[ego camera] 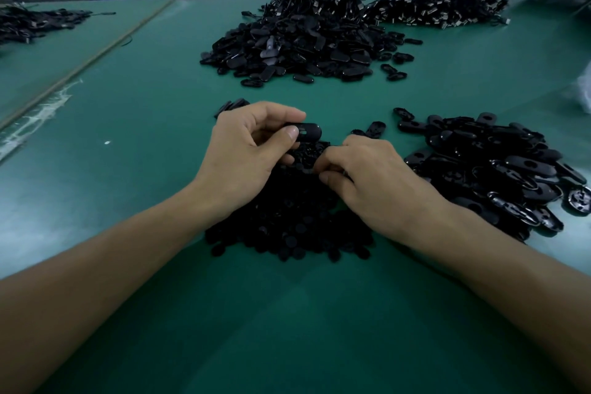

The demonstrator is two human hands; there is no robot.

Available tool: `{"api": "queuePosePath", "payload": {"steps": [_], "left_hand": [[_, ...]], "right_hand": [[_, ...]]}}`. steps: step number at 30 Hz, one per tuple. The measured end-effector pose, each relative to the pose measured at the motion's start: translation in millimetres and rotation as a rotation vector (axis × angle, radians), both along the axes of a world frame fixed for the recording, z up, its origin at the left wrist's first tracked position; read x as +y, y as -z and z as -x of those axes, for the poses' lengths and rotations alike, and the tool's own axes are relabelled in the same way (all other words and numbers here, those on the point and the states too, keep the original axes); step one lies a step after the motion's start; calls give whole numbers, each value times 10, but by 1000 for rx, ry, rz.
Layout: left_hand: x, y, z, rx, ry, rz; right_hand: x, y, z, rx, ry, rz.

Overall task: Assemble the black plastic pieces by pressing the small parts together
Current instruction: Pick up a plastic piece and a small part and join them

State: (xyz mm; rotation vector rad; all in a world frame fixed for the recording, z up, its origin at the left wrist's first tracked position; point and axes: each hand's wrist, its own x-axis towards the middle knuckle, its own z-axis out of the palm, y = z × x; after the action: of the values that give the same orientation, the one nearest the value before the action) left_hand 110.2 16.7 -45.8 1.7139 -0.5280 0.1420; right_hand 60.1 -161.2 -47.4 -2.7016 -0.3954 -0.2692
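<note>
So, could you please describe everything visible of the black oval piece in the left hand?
The black oval piece is a smooth, slightly glossy plastic shell with rounded ends, lying roughly level with its long axis left to right. A small spot near its middle looks green, perhaps an opening. The left hand pinches its left end, thumb on the near side, fingers over the top; the right end sticks out free. It is held above the pile of small round parts.

bare left grip (243,157), bare right grip (371,176), bare forearms (128,249), short fingernails (291,132)
</note>
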Motion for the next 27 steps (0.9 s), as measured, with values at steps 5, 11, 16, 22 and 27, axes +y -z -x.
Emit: {"api": "queuePosePath", "payload": {"steps": [5, 11, 16, 22, 27], "left_hand": [[-10, -3, 7, -2, -3, 6], [2, 18, -11, -11, -19, -13], [8, 34, -24, -23, -16, -11], [21, 47, -41, -33, -32, 17], [39, 51, -51, -33, -18, 25]], "right_hand": [[-2, -19, -13, 10, 43, -105], [17, -47, 21, 31, 62, -196], [40, -60, 31, -9, 79, -163], [35, -56, 59, 8, 82, -77], [-6, -102, 92, -29, 37, -255]]}}
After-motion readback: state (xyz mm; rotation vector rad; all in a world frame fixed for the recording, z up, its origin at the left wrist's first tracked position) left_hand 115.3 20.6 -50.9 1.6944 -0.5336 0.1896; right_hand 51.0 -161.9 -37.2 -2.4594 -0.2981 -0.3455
